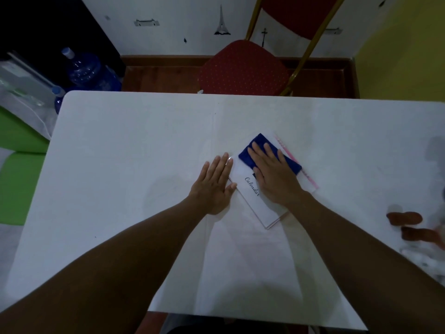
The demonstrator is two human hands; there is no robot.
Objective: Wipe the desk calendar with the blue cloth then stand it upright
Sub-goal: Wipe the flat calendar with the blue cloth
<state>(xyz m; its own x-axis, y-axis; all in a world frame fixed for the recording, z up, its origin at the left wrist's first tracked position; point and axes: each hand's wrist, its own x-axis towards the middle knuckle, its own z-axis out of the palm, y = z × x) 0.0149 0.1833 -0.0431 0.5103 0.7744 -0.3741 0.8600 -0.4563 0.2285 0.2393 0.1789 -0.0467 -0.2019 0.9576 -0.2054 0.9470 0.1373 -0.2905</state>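
A white desk calendar (250, 189) with the word "Calendar" on it lies flat on the white table (120, 153), turned diagonally, with a pink binding along its far right edge. A folded blue cloth (245, 154) rests on its upper part. My right hand (274, 174) lies flat on the cloth with fingers spread, pressing it onto the calendar. My left hand (215, 185) lies flat on the table at the calendar's left edge, its fingertips touching that edge.
A red chair (243, 66) stands at the table's far side. Blue water bottles (84, 71) sit on the floor at the far left, green surfaces beside the left edge. Brownish blurred objects (407, 225) lie near the table's right edge.
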